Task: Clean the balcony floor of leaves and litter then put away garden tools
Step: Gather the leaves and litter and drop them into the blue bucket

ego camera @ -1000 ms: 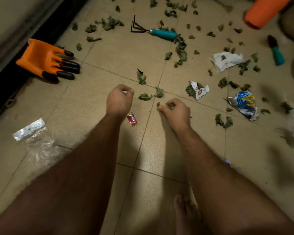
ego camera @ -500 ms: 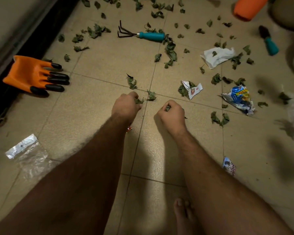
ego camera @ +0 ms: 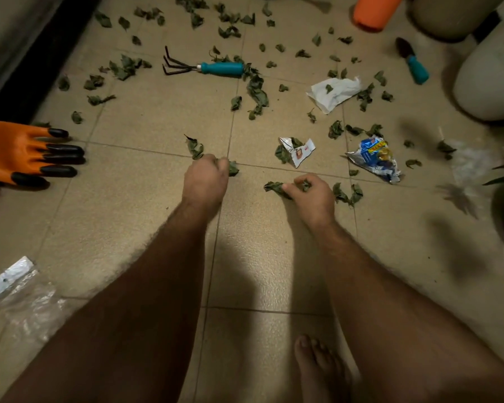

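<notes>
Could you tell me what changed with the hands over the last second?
The left hand reached forward from beside a small red wrapper, now out of view, to the leaf at the tile joint. The right hand kept its grip on gathered leaves. The rake and orange glove stayed put.

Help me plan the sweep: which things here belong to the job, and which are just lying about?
Job: left hand and right hand gripping leaves; blue wrapper; white tissue; hand rake; trowel; orange claw glove.
Lying about: white pot; orange container.
</notes>
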{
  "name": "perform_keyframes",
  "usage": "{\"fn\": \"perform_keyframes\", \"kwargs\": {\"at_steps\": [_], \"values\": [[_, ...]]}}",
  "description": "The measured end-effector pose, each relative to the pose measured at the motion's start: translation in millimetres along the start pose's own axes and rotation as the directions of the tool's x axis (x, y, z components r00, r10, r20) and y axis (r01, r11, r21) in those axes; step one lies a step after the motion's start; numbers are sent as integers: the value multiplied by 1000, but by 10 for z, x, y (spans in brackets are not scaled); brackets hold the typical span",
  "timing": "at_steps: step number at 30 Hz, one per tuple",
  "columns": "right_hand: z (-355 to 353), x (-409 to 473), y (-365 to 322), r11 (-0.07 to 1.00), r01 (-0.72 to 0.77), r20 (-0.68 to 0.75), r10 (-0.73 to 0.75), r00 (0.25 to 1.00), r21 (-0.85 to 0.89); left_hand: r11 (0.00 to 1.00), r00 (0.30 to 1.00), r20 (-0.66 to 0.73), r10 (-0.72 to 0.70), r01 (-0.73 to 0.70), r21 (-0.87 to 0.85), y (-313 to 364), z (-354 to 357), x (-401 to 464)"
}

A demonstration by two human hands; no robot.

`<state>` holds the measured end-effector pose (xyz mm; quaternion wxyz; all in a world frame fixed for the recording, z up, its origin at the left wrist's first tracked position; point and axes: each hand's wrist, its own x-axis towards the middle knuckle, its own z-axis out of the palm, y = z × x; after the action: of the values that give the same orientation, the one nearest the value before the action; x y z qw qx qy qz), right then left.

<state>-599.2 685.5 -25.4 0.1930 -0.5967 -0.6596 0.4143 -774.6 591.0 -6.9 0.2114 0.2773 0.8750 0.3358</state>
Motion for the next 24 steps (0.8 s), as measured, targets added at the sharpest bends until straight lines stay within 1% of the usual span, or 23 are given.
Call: {"fn": "perform_keyframes", "kwargs": {"at_steps": [2, 3, 4, 6, 7, 8, 11, 14, 16, 19, 21, 24], "values": [[49, 14, 25, 990, 83, 79, -74, 994, -116, 999, 999, -24, 22, -23, -39, 3, 4, -32], [83, 34, 30, 975, 131, 116, -111, 987, -180, 996, 1000, -9, 21, -22, -91, -23, 27, -35], [125, 60, 34, 949, 178, 146, -143, 979, -261, 982, 1000, 22, 11, -7, -187, -44, 55, -48], [174, 84, 12, 867, 245, 187, -180, 966, -433, 906, 995, 89, -36, 70, -417, -71, 107, -83], [177, 88, -2, 841, 263, 194, -192, 962, -472, 859, 991, 120, -61, 113, -499, -75, 119, -100], [151, 92, -20, 844, 263, 194, -192, 962, -468, 821, 986, 149, -78, 149, -551, -77, 140, -112], [-58, 130, -149, 881, 229, 208, -153, 966, -415, 790, 968, 231, -99, 218, -573, 1, 211, -105], [-413, 223, -418, 850, 261, 290, -136, 947, -457, 778, 957, 270, -110, 252, -575, 265, 300, -69], [-656, 314, -682, 815, 301, 317, -153, 936, -495, 777, 964, 253, -76, 217, -592, 576, 358, -44], [-956, 434, -1014, 763, 362, 322, -212, 923, -535, 774, 978, 210, 8, 127, -621, 1144, 379, 1], [-1146, 459, -1208, 706, 416, 348, -250, 904, -573, 782, 986, 165, 12, 94, -617, 1500, 330, 21], [-1432, 383, -1340, 662, 469, 424, -243, 872, -585, 809, 996, 92, 4, 50, -585, 1809, 312, 14]]}}
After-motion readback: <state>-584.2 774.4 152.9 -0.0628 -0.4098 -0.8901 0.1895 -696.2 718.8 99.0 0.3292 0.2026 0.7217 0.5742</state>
